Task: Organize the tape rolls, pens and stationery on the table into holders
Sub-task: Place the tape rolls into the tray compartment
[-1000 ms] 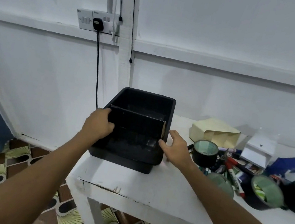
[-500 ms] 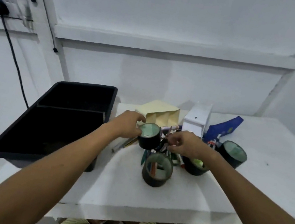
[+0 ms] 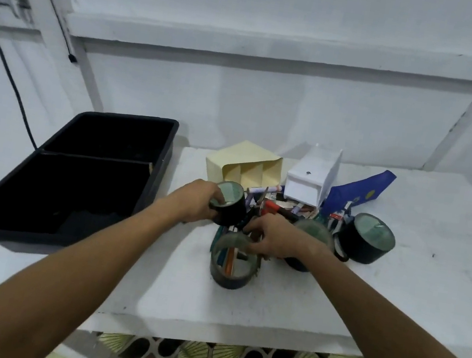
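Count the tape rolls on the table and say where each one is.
4. One in the left hand, one nearest the table's front edge touched by the right hand, one partly behind that hand, one far right. More may be hidden.

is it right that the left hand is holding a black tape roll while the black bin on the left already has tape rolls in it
Not quite. The head view shows the left hand gripping a black tape roll, but the black bin on the left holds no tape rolls; both its compartments look bare. The other rolls are on the table beside the pile of pens.
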